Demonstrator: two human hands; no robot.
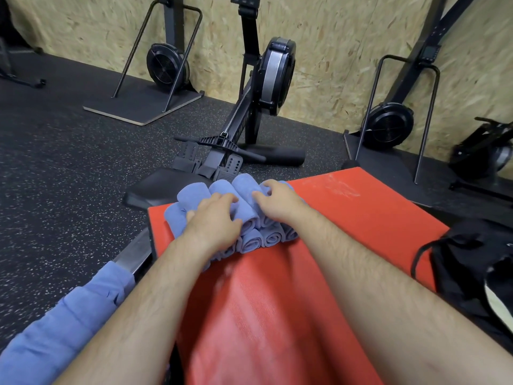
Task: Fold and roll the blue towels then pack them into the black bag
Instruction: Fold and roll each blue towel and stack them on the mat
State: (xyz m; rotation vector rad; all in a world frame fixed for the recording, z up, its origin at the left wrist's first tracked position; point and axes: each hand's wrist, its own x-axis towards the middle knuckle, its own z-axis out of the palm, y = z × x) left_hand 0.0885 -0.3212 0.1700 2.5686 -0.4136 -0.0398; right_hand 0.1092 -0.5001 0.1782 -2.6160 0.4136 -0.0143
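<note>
You have a good pile of towel rolls (251, 243) made. They sit stacked on the red mat (361, 223), straight ahead of you at 12 o'clock. Your left hand (213, 223) lies on top of the pile with its fingers bent round the rolls. Your right hand (277, 202) holds a roll at the far side, fingers curled on it.

The black bag (472, 268) waits at 3 o'clock, at the edge of the mat. It looks open, but I can't see any roll in it, so I think the packing has not started.

More blue towels (69, 315) lie at 8 o'clock, down by your left arm. They do not look rolled, so I think they are still to do.
</note>
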